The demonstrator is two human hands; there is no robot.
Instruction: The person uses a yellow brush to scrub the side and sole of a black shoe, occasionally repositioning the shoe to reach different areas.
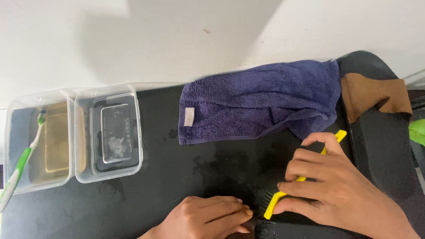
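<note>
right hand [341, 190] was clamped on the yellow-handled plastic brush with dark bristles [283, 194], near-centre on the black wet mat [177, 177]. left hand [208, 217] had fingers pinched together on a small dark item at the bristles. best to keep strokes short and that item pinned.

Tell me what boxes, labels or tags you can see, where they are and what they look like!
Clear plastic tub: far left, rectangular, yellowish liquid inside, green-and-white toothbrush leaning on it.
Second clear tub: beside the first, rectangular, clear, pale patch on the bottom.
Fabric tag: small pale rectangle sewn on the left edge of the purple towel.
No screens or signs.
</note>
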